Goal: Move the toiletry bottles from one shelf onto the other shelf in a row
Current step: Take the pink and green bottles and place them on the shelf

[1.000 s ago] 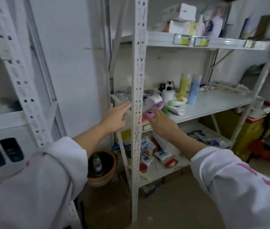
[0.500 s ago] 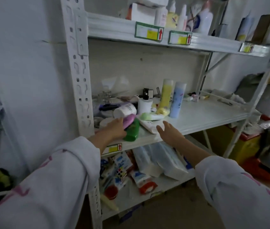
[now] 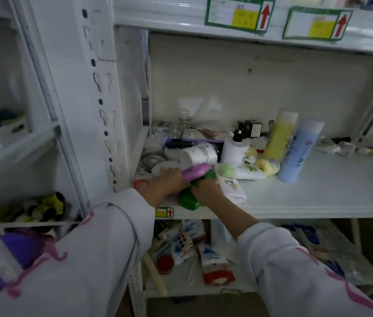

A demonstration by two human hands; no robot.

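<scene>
On the middle shelf (image 3: 318, 202) lies a heap of toiletry bottles. My left hand (image 3: 165, 183) grips a pink bottle (image 3: 195, 171) lying on its side. My right hand (image 3: 206, 192) is closed around a green bottle (image 3: 189, 200) just below it, near the shelf's front edge. Behind them lie a white bottle (image 3: 198, 154), a white pump bottle (image 3: 234, 151), a green-capped tube (image 3: 240, 171) and a small yellow bottle (image 3: 267, 165). A tall yellow bottle (image 3: 280, 133) and a tall blue bottle (image 3: 299, 152) stand upright to the right.
A white perforated upright post (image 3: 103, 92) stands left of the shelf. The upper shelf edge (image 3: 181, 21) carries two labels with red arrows. The lower shelf (image 3: 192, 287) holds packets and tubes. A neighbouring rack (image 3: 21, 145) stands at left. Glass jars and clutter (image 3: 181, 126) sit at the back.
The view has closed in on the middle shelf. My left hand stays on the pink bottle; my right hand moved left from open air and closed on the green bottle.
</scene>
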